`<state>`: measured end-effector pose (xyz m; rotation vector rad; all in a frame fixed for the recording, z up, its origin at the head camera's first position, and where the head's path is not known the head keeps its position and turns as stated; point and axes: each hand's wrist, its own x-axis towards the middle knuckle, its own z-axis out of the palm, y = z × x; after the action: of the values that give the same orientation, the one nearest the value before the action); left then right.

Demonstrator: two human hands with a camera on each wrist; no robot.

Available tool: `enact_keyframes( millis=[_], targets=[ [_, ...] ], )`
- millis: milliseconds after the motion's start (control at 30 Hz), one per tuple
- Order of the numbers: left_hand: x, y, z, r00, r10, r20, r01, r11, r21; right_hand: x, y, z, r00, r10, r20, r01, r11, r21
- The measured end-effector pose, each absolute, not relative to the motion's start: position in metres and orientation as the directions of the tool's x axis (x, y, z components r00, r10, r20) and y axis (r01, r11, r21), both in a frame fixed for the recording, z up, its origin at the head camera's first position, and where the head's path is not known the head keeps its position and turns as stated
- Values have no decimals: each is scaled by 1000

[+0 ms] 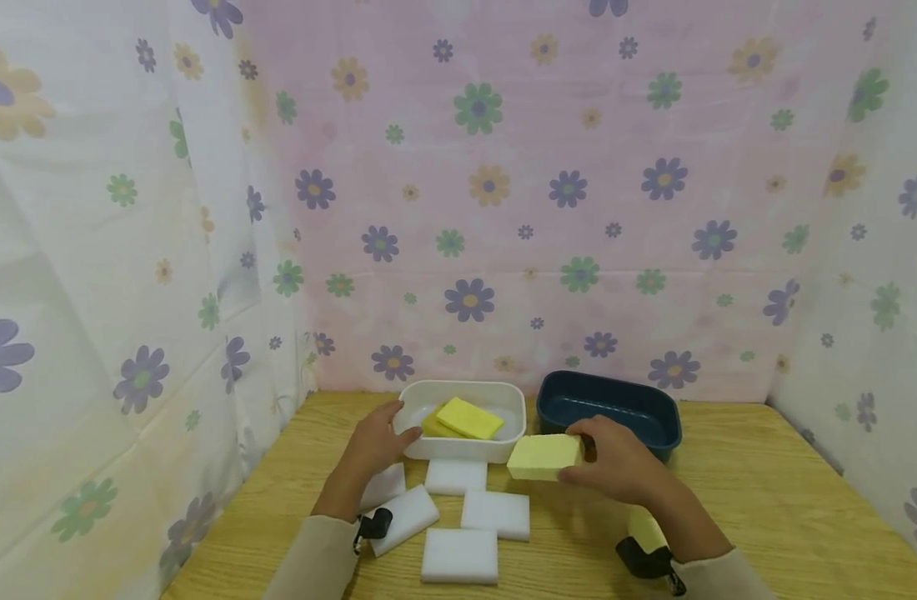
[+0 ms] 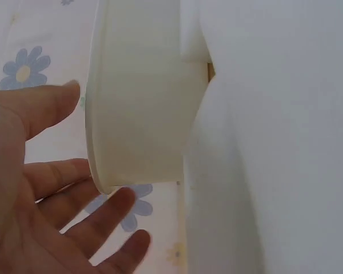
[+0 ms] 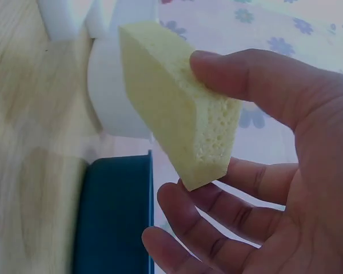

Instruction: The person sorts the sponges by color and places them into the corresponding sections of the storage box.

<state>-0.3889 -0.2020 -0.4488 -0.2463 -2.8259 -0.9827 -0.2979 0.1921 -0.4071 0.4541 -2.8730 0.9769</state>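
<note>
My right hand (image 1: 616, 458) pinches a pale yellow sponge (image 1: 544, 457) by its right end, thumb on one side and fingers on the other. In the right wrist view the sponge (image 3: 166, 103) shows its porous end, held above the table. My left hand (image 1: 376, 442) is at the left end of a white container (image 1: 466, 450), its fingers spread loosely by the rim. The left wrist view has the thumb and fingers around that rim (image 2: 91, 131); whether they press on it I cannot tell. Two brighter yellow sponges (image 1: 469, 418) lie overlapping inside the white container.
A dark blue container (image 1: 612, 412) stands right of the white one. Several white sponge blocks (image 1: 460, 556) lie on the wooden table (image 1: 789, 517) in front. Another pale yellow piece (image 1: 646, 527) lies partly hidden under my right wrist. Flowered cloth (image 1: 503, 208) hangs behind and at both sides.
</note>
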Motion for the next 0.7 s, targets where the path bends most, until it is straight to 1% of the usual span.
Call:
enact_keyframes(
  millis=[133,333,500,700],
  targets=[
    [-385,-199,-446,-984,116,136,174,792,586,-297,193,-404,-956,-240,167,-291,715,-636],
    [-380,-197,-440,-988,110,111,155,787,597,-303,187,-409,-964,-182,192,-264,665,-698],
    [-377,-197,-440,-990,102,93,138,788,600,-314,177,-424,-975,-113,192,-220,635,-741],
    [-376,-200,-440,-991,99,85,130,790,599,-331,162,-433,-982,-57,180,-181,552,-814]
  ],
)
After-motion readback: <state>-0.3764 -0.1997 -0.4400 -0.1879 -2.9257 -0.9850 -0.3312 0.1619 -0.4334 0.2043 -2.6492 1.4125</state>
